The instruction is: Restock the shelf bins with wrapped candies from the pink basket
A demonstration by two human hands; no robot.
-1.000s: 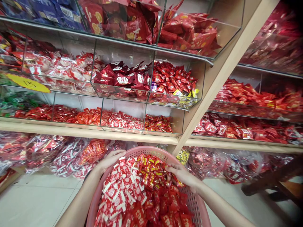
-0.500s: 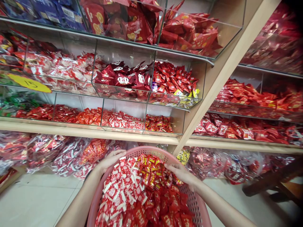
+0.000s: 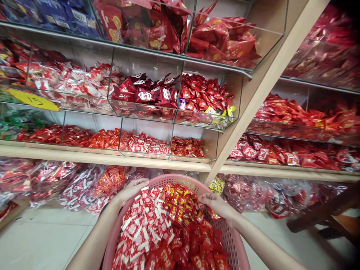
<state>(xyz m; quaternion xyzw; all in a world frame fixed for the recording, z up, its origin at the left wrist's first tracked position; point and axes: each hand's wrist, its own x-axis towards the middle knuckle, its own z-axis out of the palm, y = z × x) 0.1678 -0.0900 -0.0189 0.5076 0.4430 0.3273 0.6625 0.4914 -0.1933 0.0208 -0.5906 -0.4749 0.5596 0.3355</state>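
A pink plastic basket [image 3: 240, 243] with a perforated rim is full of wrapped candies at the bottom centre. White-and-red candies [image 3: 140, 228] lie on its left side, red-and-yellow ones [image 3: 178, 204] at the far side and plain red ones [image 3: 197, 243] nearer. My left hand [image 3: 132, 190] holds the basket's far-left rim, fingers along the edge. My right hand [image 3: 216, 205] is inside the right rim, over the red-and-yellow candies, with its fingers bent together; whatever lies between them is too small to tell.
Ahead stand wooden shelves [image 3: 168, 161] with clear compartments of candies and a yellow tag [image 3: 33, 99] marked 15. Bagged candies [image 3: 81, 187] line the floor beneath. A dark wooden stool [image 3: 315, 213] is at the right.
My right hand's fingers have bent from a flatter, stretched pose, and the hand has shifted slightly right. My left hand stays on the rim.
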